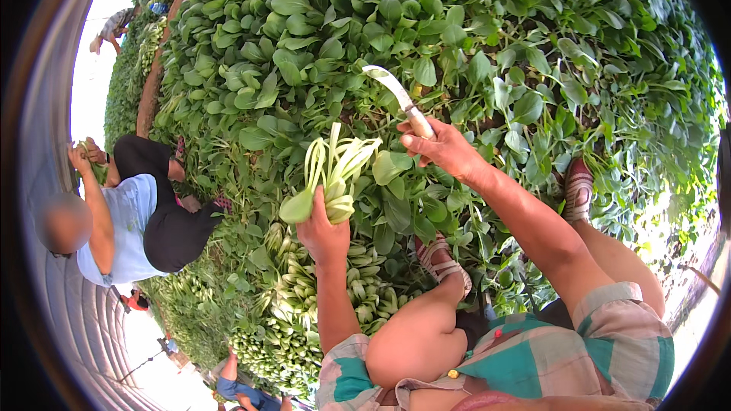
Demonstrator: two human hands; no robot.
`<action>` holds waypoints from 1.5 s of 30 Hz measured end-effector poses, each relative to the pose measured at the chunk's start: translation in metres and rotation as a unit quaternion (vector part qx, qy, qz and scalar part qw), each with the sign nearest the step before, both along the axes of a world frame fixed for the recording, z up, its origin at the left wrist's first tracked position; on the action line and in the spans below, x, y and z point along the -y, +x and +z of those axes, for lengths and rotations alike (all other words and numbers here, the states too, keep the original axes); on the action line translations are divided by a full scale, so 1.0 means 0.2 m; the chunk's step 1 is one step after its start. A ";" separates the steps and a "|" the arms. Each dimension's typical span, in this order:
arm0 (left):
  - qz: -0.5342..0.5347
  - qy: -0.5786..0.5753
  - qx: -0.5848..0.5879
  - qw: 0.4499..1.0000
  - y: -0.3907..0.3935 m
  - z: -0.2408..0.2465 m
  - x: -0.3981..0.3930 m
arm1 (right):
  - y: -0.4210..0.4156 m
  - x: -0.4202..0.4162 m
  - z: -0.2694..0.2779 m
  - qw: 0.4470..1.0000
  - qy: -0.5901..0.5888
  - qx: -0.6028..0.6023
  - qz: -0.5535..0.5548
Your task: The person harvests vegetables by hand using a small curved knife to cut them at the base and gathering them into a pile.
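Observation:
My left hand (324, 234) grips a bunch of leafy greens (337, 177), like bok choy, by its leaves, with the pale stalks pointing up and away from me. In my right hand (442, 145) is the wooden handle of a sickle-shaped knife (394, 87); its curved blade points forward and left over the standing plants. The blade and the bunch are apart. Dense green leafy plants (320, 40) fill the ground before both hands. Below and beside my left forearm lies a pile of cut greens (291, 291), their pale stem ends showing.
At the left a person in a light blue shirt (123, 211) crouches, hands raised around some greens. Another person (251, 388) is at the bottom left, and one more (114, 28) at the far upper left. A bare soil path (153, 85) divides the beds. My sandalled feet (442, 262) stand among the plants.

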State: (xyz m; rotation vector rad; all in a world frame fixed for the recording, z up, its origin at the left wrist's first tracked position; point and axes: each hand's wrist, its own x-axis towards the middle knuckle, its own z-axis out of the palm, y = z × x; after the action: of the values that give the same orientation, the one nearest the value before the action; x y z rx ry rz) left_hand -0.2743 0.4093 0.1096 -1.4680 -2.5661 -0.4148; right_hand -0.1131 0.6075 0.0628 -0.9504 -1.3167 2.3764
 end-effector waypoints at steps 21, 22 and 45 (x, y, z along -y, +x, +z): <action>-0.379 0.197 -0.098 0.899 0.75 0.99 0.08 | 0.91 0.61 1.02 0.887 -0.128 -0.390 -0.211; -0.391 0.174 -0.063 0.901 0.78 0.97 0.12 | 0.95 0.62 1.04 0.892 -0.093 -0.385 -0.219; -0.336 0.104 0.210 0.912 1.15 0.58 0.77 | 1.05 0.93 0.89 0.969 0.205 -0.116 -0.070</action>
State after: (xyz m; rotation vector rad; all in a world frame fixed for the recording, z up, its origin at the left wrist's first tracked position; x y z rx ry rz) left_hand -0.0435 0.2546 0.2265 -2.3495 -2.0856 -1.1617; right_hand 0.0962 0.4209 0.2411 -0.6025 -1.5080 1.9319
